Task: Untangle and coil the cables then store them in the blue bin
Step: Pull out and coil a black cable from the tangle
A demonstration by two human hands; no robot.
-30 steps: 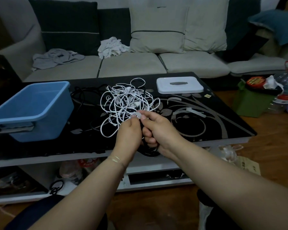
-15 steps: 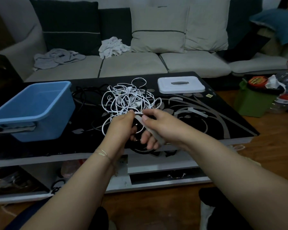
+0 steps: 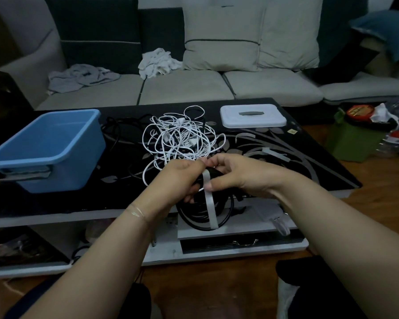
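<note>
Here the surface is a black glass coffee table with a pale leaf-and-vine print, standing in front of a grey sofa in a dim room with a wooden floor. Both hands meet above its near edge. The left hand is curled around the top of a coiled black cable, and the right hand pinches a white strap that wraps over the coil and hangs down in front of it. The coil dangles below the hands, over the table's front rim.

Just beyond the hands lies a tangle of white cables, with one loop trailing down toward the left hand. Further out and to the left of the left hand sits the blue bin, and loose black cables lie between it and the white tangle. Beyond the right hand rests a white lid with a grey handle.

On the sofa lie a grey garment and a crumpled white cloth. Far right of the right hand, a green box is partly cut off by the frame edge; what sits on it is hard to make out. The shelf under the table is too dark to read. Where the hands overlap, the fingers' exact hold on the strap is hidden.
</note>
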